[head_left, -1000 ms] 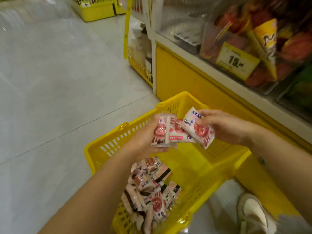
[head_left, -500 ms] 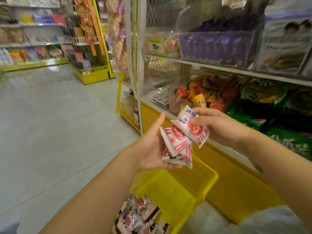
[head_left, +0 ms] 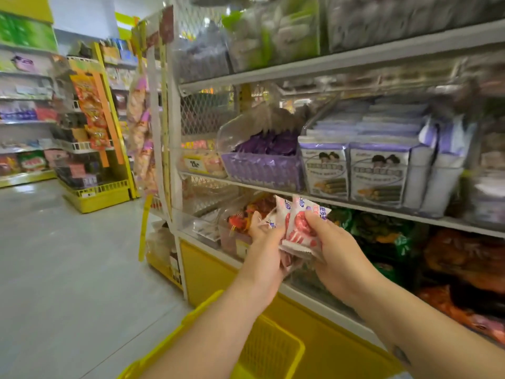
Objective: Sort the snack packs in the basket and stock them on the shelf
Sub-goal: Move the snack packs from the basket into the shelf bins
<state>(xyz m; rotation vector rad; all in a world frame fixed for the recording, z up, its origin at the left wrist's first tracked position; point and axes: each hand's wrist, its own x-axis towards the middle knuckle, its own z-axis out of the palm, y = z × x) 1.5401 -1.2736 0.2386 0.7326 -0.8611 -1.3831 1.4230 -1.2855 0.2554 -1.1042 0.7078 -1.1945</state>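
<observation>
Pink-white snack packs point(head_left: 299, 228) sat clamped btw my left hand point(head_left: 263, 242) & right hand point(head_left: 338, 255), near the shelf point(head_left: 382, 212); reckoned I needed labels fwd, edges squared, then slide in flat.

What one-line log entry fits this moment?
left hand: holds pink-and-white plastic snack packs | right hand: grips same packs | yellow plastic mesh basket: below forearms | stage: packs before white metal shelf, not yet stocked

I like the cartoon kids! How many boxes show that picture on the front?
2. The left box and the right box stand side by side on the middle shelf. More may hide behind them.
</observation>
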